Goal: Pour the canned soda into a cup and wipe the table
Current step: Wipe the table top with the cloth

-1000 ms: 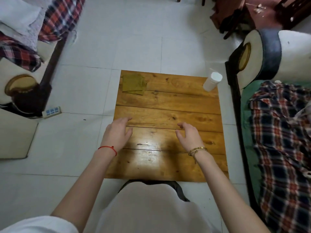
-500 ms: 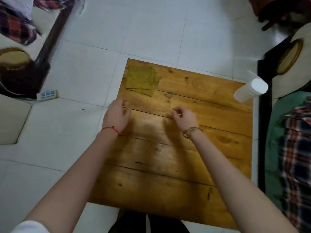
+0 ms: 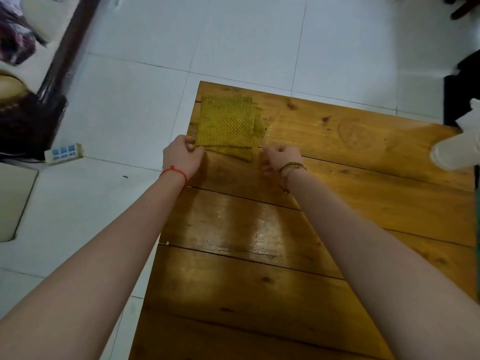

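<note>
My left hand [image 3: 181, 157] pinches the near left corner of the folded yellow cloth [image 3: 227, 124], at 11 o'clock on the bench [image 3: 324, 203]. My right hand [image 3: 281, 158], fingers curled, reaches its near right corner, probably to unfold it. White cup [image 3: 457, 152] at 2 o'clock; soda can unseen.

Wooden table [image 3: 324, 229]: square top of wide planks laid side to side, amber varnish, glossy where light strikes the middle boards, dark knots and seams between planks. Stands on a white tiled floor [image 3: 233, 42].

On the table: one folded yellow-green cloth [image 3: 227, 124], woven dotted texture, lying flat at the table's far left corner, its edges close to the table's left and far edges. One white cup [image 3: 457, 153] at the table's right edge, far across from the cloth, partly cut off by the frame.
</note>
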A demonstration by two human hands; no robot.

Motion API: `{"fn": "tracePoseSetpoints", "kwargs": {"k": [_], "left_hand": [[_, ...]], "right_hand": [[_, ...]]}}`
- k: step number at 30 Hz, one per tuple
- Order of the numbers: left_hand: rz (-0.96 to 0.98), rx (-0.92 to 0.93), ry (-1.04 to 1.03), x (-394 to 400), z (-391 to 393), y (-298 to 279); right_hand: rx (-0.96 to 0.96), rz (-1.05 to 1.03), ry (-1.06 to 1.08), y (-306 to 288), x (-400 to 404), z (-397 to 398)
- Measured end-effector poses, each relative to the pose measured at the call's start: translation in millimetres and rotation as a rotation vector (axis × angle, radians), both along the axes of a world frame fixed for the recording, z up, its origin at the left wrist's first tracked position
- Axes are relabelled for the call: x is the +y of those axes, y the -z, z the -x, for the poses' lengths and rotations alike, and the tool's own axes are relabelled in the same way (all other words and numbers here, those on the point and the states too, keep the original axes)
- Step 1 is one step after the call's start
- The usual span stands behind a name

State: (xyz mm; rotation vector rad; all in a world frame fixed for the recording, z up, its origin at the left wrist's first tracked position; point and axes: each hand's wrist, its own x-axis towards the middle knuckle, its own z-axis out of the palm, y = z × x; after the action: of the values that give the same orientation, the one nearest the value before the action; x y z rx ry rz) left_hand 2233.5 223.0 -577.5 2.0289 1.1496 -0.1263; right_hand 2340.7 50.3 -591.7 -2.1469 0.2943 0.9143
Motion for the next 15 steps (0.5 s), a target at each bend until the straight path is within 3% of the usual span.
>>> {"fn": "tracePoseSetpoints", "kwargs": {"k": [4,15], "left_hand": [[-0.041,0.003,-0.008,9.1,-11.7,13.2],[-0.035,-0.013,-0.023,15.2,-31.3,28.0]], "right_hand": [[-0.005,0.046,-0.009,24.2,20.0,-13.3],[-0.11,0.188,0.045,-1.0,40.8,-14.9]]}}
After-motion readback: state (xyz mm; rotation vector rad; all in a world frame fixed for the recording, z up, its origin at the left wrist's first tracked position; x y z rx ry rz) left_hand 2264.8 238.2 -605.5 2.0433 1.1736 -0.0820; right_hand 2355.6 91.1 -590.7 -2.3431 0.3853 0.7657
